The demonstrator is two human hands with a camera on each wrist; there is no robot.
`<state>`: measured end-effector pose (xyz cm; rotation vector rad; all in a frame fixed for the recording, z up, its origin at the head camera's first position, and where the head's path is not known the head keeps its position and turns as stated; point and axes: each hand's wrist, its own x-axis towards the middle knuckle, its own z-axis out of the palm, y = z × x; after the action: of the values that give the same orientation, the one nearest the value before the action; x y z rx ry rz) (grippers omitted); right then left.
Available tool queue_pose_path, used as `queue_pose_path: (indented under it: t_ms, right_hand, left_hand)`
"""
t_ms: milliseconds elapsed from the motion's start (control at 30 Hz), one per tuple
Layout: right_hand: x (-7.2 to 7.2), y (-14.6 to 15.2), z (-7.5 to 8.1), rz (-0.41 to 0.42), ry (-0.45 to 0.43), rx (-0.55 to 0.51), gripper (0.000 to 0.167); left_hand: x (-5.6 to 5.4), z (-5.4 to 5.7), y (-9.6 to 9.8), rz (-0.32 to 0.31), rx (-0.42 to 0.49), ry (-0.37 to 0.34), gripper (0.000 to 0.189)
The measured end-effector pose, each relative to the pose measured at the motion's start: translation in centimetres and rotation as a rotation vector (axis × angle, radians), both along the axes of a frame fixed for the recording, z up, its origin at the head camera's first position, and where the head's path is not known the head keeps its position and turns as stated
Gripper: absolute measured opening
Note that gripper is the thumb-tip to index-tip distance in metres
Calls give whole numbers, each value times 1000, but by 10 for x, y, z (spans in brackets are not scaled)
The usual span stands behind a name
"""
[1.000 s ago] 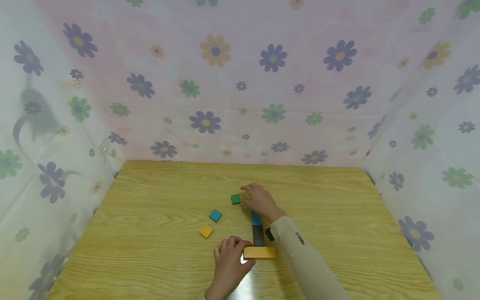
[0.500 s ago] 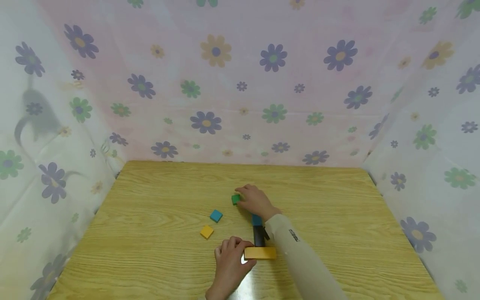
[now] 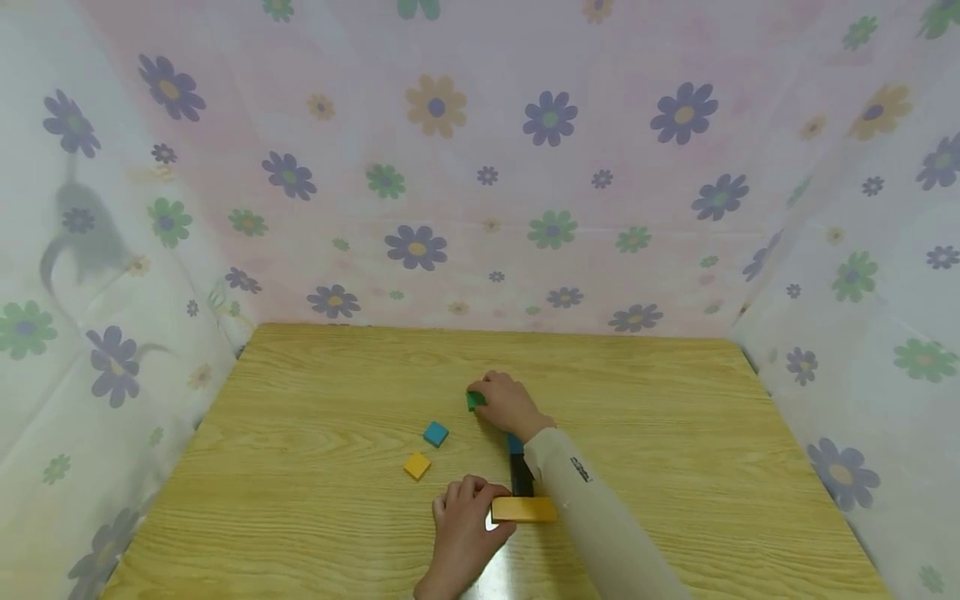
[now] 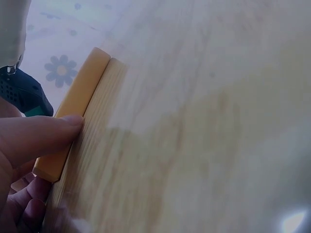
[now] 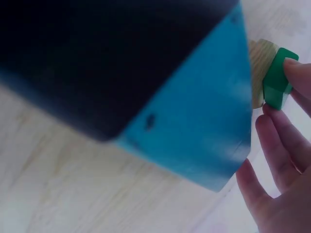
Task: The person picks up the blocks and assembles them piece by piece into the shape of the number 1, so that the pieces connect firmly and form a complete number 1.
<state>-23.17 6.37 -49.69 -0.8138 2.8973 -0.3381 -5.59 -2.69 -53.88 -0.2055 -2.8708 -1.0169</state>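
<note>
Right hand [image 3: 510, 404]: I read thumb and fingertips as clamped on the green block [image 3: 474, 402]. My right wrist view puts the thumb on its upper end and a fingertip at its lower corner, so the piece sits between them, out at the tips. Whether it is clear of the table, I cannot tell.

Left hand [image 3: 465, 529]: thumb and fingers pinch the left end of the orange bar [image 3: 525, 509], thumb on the near side, other fingers beyond it; the rest of the bar sticks out to the right.

Appearance: green block small, glossy, flat-faced. Orange bar long, smooth, squared, with softened edges. In the head view it lies crosswise at the near end of the black block [image 3: 521, 477]; the blue block [image 3: 514, 443] continues that line away from me, partly hidden by the right hand. The right wrist view shows a small dark mark on the blue face.

Farther out: blue tile [image 3: 436, 433] and yellow tile [image 3: 417, 466] lie near each other, left of the row, on the wood-grain table [image 3: 300, 392]. Flowered cloth [image 3: 480, 208] surrounds it.
</note>
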Motion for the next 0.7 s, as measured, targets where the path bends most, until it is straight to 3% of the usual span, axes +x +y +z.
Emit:
queue_pose_path:
  t_ms: [333,700]
  right_hand:
    - [1,-1,4,-19,-20,19,36]
    - [-11,14,7,-137,-155,-108,36]
  left_hand:
    - [0,-2,0,2,-2,-17,30]
    - [0,0,0,14,-4,15,31]
